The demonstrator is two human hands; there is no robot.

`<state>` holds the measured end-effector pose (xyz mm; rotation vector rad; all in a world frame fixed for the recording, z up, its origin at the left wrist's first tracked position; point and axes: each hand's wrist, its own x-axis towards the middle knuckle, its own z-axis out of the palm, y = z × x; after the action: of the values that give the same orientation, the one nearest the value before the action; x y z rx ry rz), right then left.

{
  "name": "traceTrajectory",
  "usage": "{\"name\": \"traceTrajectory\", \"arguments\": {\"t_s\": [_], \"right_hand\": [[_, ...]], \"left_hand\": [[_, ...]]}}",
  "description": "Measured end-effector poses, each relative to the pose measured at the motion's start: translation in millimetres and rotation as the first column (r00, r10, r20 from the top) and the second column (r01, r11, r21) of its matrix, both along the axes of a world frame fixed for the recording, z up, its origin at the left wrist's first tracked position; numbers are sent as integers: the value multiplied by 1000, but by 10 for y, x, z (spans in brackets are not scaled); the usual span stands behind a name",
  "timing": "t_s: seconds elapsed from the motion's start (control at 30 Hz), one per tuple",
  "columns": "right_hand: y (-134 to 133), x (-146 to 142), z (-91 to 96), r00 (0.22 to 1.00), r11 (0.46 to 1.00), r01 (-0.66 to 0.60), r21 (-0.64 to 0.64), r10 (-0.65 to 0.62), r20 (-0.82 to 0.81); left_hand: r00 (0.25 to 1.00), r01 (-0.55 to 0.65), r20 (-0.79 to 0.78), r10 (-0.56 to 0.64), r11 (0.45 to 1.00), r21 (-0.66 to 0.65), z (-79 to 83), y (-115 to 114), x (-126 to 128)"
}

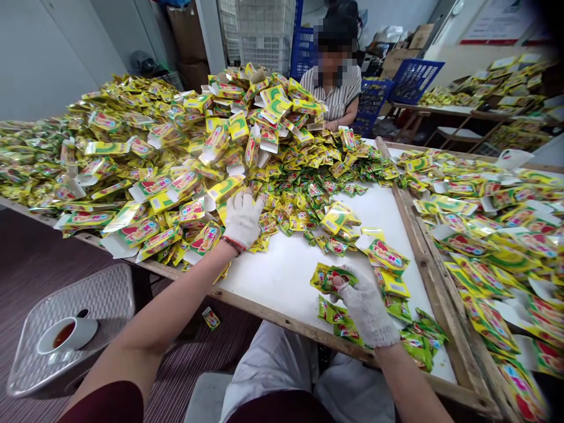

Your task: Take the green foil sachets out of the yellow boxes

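My left hand (242,218), in a white knit glove with bare fingertips, reaches into the front of a big heap. Its fingers are stretched over a yellow box (225,188) and small sachets (268,226). My right hand (365,308), gloved alike, is closed on yellow-green sachets (325,278) near the table's front edge. Just beneath it lie more green sachets (332,311). Beside it, yellow boxes with open white flaps (388,257) rest on other sachets. Another group of green sachets (416,346) sits to the right of my wrist.
Wooden rails (423,258) edge the white tabletop (282,276). More boxes (489,235) fill the section at right. Across the table sits a person in a striped shirt (348,94). At lower left, a stool (110,294) holds a cup of dark liquid (83,332).
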<state>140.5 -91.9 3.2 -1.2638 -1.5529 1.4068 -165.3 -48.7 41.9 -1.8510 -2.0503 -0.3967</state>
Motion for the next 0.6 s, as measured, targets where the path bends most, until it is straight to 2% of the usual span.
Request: {"name": "traceTrajectory", "arguments": {"t_s": [0.07, 0.1, 0.17, 0.23, 0.27, 0.3, 0.37, 0.4, 0.43, 0.47, 0.5, 0.53, 0.57, 0.6], "right_hand": [[-24, 19, 26, 1000, 1000, 17, -8, -17, -4], [-36, 35, 45, 999, 999, 33, -8, -33, 6], [-48, 65, 83, 996, 997, 74, -1, -74, 56], [-39, 72, 97, 990, 993, 114, 17, -116, 80], [-26, 62, 92, 990, 992, 122, 33, -124, 65], [-9, 43, 79, 992, 991, 119, 57, -121, 36], [29, -10, 41, 994, 987, 106, 121, -104, -26], [47, -35, 20, 994, 984, 103, 145, -98, -42], [63, -54, -1, 994, 983, 102, 152, -96, -44], [76, -64, -21, 994, 984, 106, 145, -103, -31], [85, -63, -37, 994, 985, 113, 131, -113, -6], [90, -52, -50, 993, 987, 113, 114, -117, 29], [91, -33, -58, 991, 988, 111, 107, -118, 66], [87, -12, -60, 988, 988, 108, 108, -119, 99]], "left_hand": [[999, -33, 32, 35, 998, -58, 8, 109, -139], [997, -13, 69, 17, 998, -60, 32, 139, -207], [980, 47, 192, -55, 998, 44, 105, 120, -279], [908, 63, 393, -147, 974, 218, 164, -7, -216], [830, 58, 519, -204, 958, 282, 170, -99, -132], [714, 55, 651, -256, 948, 312, 153, -203, -18], [377, 85, 878, -295, 955, 285, 43, -413, 260], [189, 113, 947, -261, 963, 244, -43, -508, 403], [32, 158, 978, -208, 967, 201, -139, -591, 535], [-64, 230, 987, -148, 960, 159, -235, -660, 649], [-100, 291, 990, -100, 949, 126, -319, -713, 739], [-63, 327, 994, -86, 939, 102, -383, -752, 804], [42, 345, 993, -111, 934, 90, -422, -777, 849], [201, 361, 965, -170, 928, 88, -435, -788, 879]]}}
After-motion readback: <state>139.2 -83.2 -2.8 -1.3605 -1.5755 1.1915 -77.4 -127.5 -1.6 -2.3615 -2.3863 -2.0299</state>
